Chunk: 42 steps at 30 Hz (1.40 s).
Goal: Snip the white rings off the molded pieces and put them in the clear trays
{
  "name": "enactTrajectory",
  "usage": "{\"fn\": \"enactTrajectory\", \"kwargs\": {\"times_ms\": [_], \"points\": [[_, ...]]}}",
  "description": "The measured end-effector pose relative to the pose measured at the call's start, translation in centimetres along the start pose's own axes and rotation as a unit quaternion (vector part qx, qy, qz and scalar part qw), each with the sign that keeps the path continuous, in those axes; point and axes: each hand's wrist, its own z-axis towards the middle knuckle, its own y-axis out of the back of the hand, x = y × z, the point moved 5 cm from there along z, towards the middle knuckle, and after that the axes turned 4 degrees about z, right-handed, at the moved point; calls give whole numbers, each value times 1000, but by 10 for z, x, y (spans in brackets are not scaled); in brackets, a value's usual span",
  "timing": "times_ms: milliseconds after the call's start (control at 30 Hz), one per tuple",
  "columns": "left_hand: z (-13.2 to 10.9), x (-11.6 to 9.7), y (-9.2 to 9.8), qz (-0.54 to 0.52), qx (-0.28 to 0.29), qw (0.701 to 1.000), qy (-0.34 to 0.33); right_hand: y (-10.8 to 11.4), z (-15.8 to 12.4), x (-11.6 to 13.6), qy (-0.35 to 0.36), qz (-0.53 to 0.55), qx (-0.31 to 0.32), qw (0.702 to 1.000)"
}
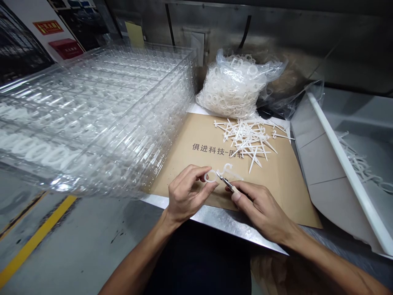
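My left hand (190,190) pinches a white plastic ring (210,176) between thumb and fingertips, above the brown cardboard sheet (190,131). A curved, hook-like white strip (227,167) extends to the ring's right; whether it is joined to the ring is hard to tell. In my right hand (260,203) is a slim craft knife (226,181), its metal tip touching or very near the ring's right side. Beyond both hands, a loose pile of thin white plastic pieces (250,137) lies on the cardboard.
Stacked clear plastic trays (123,110) of white parts fill the left side. A clear bag of white rings (233,88) stands at the back. On the right is a white bin (346,168) with more plastic pieces (357,157). The metal table edge (215,217) runs below my hands.
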Motion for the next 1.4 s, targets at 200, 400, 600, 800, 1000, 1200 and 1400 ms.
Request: {"fn": "enactTrajectory", "kwargs": {"times_ms": [200, 400, 600, 800, 1000, 1200, 1400], "points": [[-1, 0, 0, 0, 5, 1000, -1, 0, 1, 1, -5, -4, 3, 1000], [-1, 1, -1, 1, 11, 1000, 1, 0, 2, 2, -1, -10, 1, 1000], [0, 0, -1, 2, 12, 1000, 1, -1, 2, 1, 5, -26, 0, 1000], [-1, 3, -3, -9, 21, 1000, 10, -6, 1, -4, 6, -72, 1, 997], [-2, 9, -6, -17, 53, 997, 56, -7, 4, -8, -15, -90, -5, 996], [-3, 16, -4, -31, 36, 995, 83, -4, 7, -10, -3, -81, -16, 997], [-1, 18, 1, -89, 21, 989, 116, -1, 4, -7, 31, -50, -34, 998]]}}
